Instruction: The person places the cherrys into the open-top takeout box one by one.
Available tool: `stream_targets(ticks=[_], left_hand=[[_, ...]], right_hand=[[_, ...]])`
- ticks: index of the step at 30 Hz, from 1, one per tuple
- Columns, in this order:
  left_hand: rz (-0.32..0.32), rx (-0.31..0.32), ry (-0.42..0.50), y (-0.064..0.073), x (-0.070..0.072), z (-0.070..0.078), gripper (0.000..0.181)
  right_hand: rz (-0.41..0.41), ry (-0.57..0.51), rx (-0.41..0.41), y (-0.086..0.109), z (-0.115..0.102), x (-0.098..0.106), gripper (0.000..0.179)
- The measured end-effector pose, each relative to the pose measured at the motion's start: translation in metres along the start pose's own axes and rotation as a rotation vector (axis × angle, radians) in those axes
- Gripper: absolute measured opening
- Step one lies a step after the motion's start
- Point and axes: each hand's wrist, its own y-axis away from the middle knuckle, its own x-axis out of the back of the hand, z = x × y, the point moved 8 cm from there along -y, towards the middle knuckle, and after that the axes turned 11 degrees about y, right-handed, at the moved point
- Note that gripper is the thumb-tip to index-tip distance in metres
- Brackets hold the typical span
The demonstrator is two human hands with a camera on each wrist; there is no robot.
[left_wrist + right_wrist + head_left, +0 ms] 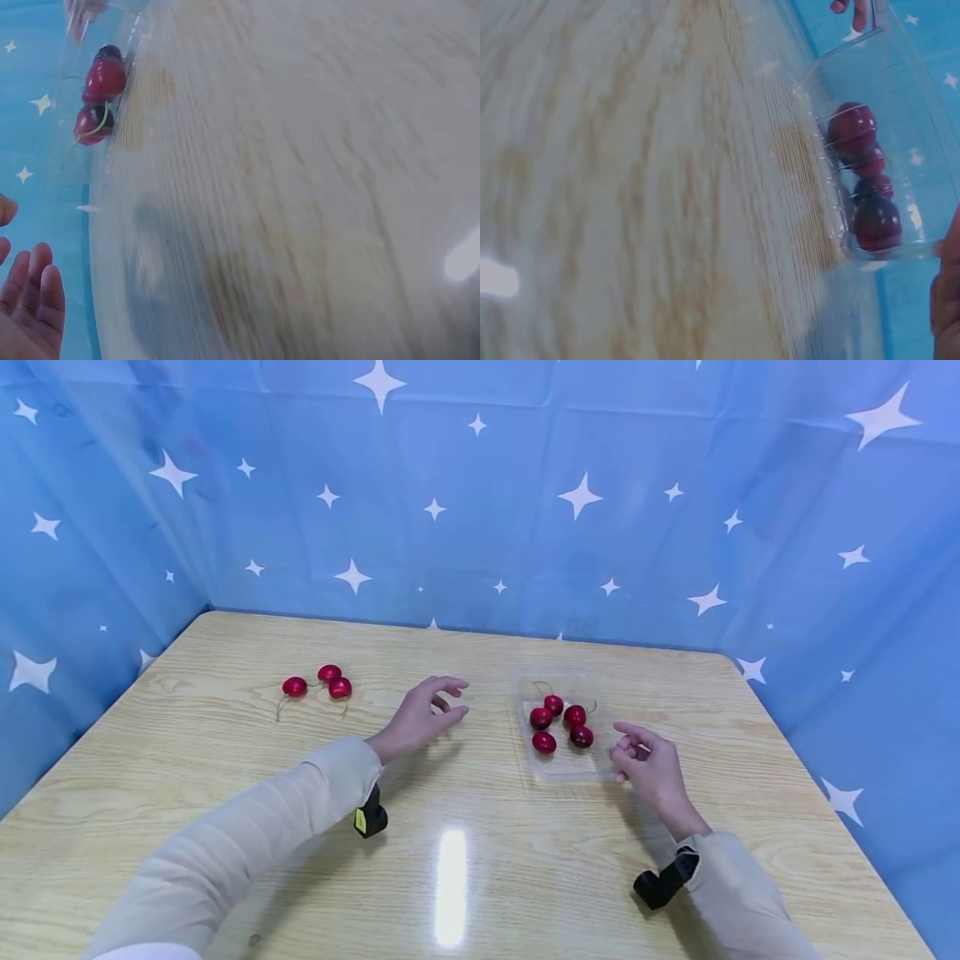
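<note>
A clear plastic container [534,766] stands on the table with several dark red cherries [544,742] inside, some with green stems. My right hand [654,770] pinches its right rim with curled fingers; in the right wrist view a finger meets the container wall [911,251]. My left hand [424,714] hovers left of the container, fingers apart and loosely bent, holding nothing. In the left wrist view the fingers [51,300] show at the lower left edge, with cherries [103,79] seen through the container beyond.
On the left of the wooden table [480,802], three cherries [295,687] with stems lie close together. A blue star-patterned cloth [480,543] hangs behind the table and along its sides. Both wrists carry black cameras [660,887].
</note>
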Motion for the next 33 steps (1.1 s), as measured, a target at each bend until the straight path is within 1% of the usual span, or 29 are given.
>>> stream_targets(ticks=[5,10,16,19,23,27,33], left_hand=[[0.008,0.034,0.006,0.009,0.014,-0.006,0.041],[0.018,0.075,-0.030,0.020,0.031,-0.010,0.041],[0.060,0.087,-0.068,0.030,0.053,-0.012,0.042],[0.074,0.100,-0.071,0.033,0.064,-0.015,0.044],[0.086,0.106,-0.075,0.036,0.076,-0.020,0.046],[0.102,0.106,-0.101,0.040,0.088,-0.025,0.047],[0.159,0.092,-0.143,0.044,0.106,-0.028,0.043]], right_hand=[[0.005,-0.001,0.003,0.001,0.001,-0.001,0.038],[0.011,-0.018,0.020,0.000,0.001,-0.001,0.038],[0.011,-0.021,0.023,0.000,0.002,0.000,0.038],[0.007,-0.004,0.019,0.000,0.002,0.000,0.038],[0.006,0.011,0.019,0.000,0.000,0.001,0.038],[0.007,0.004,0.020,-0.001,0.000,0.001,0.038],[0.001,0.018,0.022,-0.001,0.001,0.000,0.038]])
